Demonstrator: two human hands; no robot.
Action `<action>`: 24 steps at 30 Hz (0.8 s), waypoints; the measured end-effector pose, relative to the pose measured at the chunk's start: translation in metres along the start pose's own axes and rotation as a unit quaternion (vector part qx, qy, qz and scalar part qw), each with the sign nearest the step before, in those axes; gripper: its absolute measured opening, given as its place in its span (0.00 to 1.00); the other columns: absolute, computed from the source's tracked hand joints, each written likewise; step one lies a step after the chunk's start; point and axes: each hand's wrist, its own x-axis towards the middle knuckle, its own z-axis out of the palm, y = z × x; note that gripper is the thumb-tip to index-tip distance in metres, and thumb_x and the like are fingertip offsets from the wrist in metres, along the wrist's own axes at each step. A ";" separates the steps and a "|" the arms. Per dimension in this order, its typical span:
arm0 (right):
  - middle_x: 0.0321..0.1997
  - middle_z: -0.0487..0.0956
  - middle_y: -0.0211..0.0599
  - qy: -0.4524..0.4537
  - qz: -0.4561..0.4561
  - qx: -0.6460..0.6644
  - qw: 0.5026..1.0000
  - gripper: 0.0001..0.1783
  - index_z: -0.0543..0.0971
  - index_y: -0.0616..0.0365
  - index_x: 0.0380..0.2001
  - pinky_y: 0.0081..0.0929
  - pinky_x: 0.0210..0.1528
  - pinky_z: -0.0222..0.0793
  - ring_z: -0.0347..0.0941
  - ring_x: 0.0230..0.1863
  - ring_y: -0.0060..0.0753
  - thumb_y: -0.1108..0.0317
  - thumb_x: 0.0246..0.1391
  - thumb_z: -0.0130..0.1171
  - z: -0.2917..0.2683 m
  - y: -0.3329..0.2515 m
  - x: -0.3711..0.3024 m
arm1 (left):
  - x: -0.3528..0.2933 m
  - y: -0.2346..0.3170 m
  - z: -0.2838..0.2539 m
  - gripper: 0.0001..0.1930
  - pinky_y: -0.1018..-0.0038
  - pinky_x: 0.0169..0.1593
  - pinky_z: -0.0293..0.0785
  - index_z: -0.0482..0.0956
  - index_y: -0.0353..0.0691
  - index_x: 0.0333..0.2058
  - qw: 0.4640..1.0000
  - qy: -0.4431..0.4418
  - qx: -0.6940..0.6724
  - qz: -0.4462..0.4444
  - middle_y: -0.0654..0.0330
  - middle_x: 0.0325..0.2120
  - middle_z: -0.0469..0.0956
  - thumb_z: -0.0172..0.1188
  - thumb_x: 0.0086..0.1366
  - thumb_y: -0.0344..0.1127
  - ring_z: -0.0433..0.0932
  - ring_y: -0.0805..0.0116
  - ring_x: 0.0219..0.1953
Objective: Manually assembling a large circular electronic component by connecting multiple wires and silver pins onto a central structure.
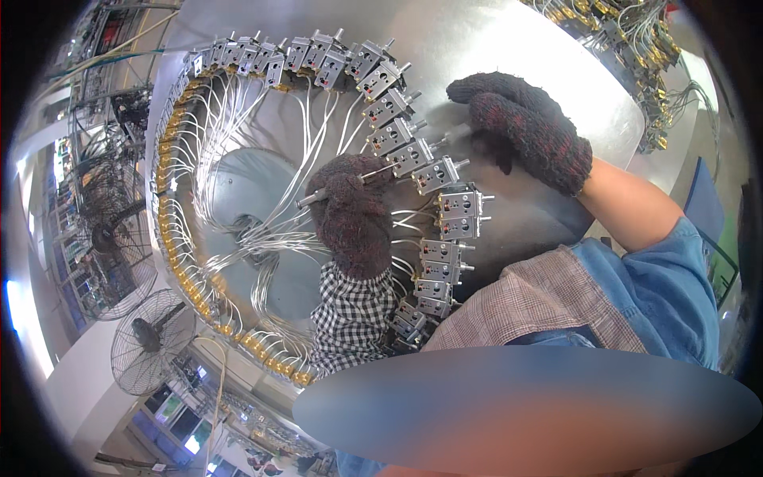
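Note:
Metal clamp-like blocks (458,215), each with a protruding pin, line the right side of a ring. My left hand (350,211), in a dark knitted glove with a black-and-white checked sleeve, is closed round a slim metal screwdriver-like tool (312,199). Its thin tip reaches a block (411,157) on the ring's right side. My right hand (520,123), gloved alike, hovers right of the blocks. Its fingers point left and its thumb hangs apart. A blurred grey patch lies between its fingers and the nearest block's pin; I cannot tell what it is.
White wires (302,238) run from the ring to a hub in the round opening (250,179). Gold-coloured connectors (167,171) line the ring's left side. A metal table (477,48) lies beneath. A wire bundle (636,48) hangs at upper right. A fan (151,338) stands at lower left.

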 end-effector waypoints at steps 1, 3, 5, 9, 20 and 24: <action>0.28 0.76 0.35 0.002 0.070 0.037 0.997 0.19 0.73 0.56 0.46 0.20 0.25 0.69 0.71 0.25 0.21 0.58 0.54 0.52 0.003 -0.011 -0.002 | -0.001 0.000 0.002 0.09 0.72 0.32 0.74 0.71 0.36 0.35 1.000 0.025 -0.002 0.008 0.55 0.30 0.73 0.55 0.60 0.36 0.74 0.65 0.31; 0.29 0.76 0.36 0.006 0.139 0.074 0.987 0.19 0.72 0.56 0.48 0.21 0.27 0.69 0.72 0.27 0.23 0.59 0.54 0.52 0.003 -0.017 -0.003 | -0.001 0.004 -0.003 0.10 0.71 0.33 0.74 0.71 0.35 0.35 1.000 0.011 0.006 -0.007 0.55 0.30 0.74 0.55 0.60 0.36 0.74 0.64 0.31; 0.30 0.76 0.37 -0.007 0.101 0.061 0.993 0.20 0.71 0.56 0.49 0.20 0.26 0.69 0.71 0.28 0.24 0.61 0.54 0.52 0.002 -0.017 -0.004 | 0.000 0.004 -0.006 0.10 0.71 0.34 0.74 0.71 0.35 0.35 1.000 -0.004 0.013 -0.023 0.55 0.29 0.74 0.55 0.60 0.36 0.75 0.64 0.32; 0.30 0.76 0.37 -0.009 0.102 0.067 0.992 0.21 0.71 0.56 0.49 0.20 0.27 0.69 0.71 0.28 0.23 0.61 0.53 0.53 0.001 -0.017 -0.004 | -0.002 0.005 -0.001 0.10 0.70 0.36 0.73 0.71 0.34 0.34 1.000 -0.004 -0.002 -0.022 0.54 0.29 0.74 0.54 0.61 0.36 0.74 0.64 0.33; 0.30 0.75 0.36 0.054 0.092 0.104 0.989 0.19 0.70 0.59 0.49 0.18 0.24 0.69 0.71 0.25 0.22 0.65 0.53 0.52 -0.010 -0.007 -0.034 | -0.022 0.017 0.007 0.13 0.72 0.37 0.72 0.71 0.32 0.33 0.964 -0.040 0.259 0.052 0.53 0.30 0.74 0.53 0.62 0.39 0.73 0.65 0.32; 0.28 0.76 0.37 0.029 0.081 0.086 0.993 0.19 0.70 0.59 0.49 0.18 0.23 0.69 0.71 0.23 0.22 0.65 0.54 0.52 -0.009 -0.004 -0.036 | -0.030 0.016 0.017 0.14 0.68 0.44 0.74 0.70 0.31 0.34 0.992 -0.004 0.104 -0.066 0.52 0.32 0.74 0.52 0.62 0.40 0.75 0.60 0.37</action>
